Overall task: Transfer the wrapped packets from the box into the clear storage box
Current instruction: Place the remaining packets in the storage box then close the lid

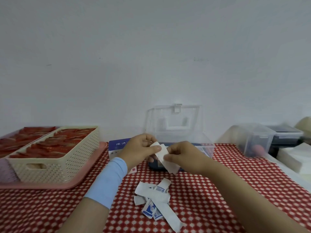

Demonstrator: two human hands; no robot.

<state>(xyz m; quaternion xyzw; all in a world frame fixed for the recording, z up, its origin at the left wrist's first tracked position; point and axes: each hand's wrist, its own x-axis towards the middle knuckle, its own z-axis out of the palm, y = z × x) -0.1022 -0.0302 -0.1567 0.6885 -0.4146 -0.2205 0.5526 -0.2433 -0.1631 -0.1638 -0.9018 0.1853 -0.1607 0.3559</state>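
2 hands, 1 strip: your left hand [139, 148] pinched the upper end of a white strip of wrapped packets [165, 158] between thumb and fingers. Your right hand [183, 156] pinched it lower down, so neither hand was free. You held the strip in the air just in front of the clear storage box [207, 146], whose lid [175, 118] stood open against the wall. The blue and white box [116, 145] sat behind your left hand, beside the storage box. A loose pile of packets [154, 199] lay on the checked tablecloth [218, 190] nearer you, none of it in the storage box yet.

The risks, as I judged them: the strip looked limp and light, so its hanging tail could have caught the front rim and flopped outside. Pulling it taut between your hands might have torn it at a seam. A forearm passing low could have scattered the pile, and some of it could have been overlooked.
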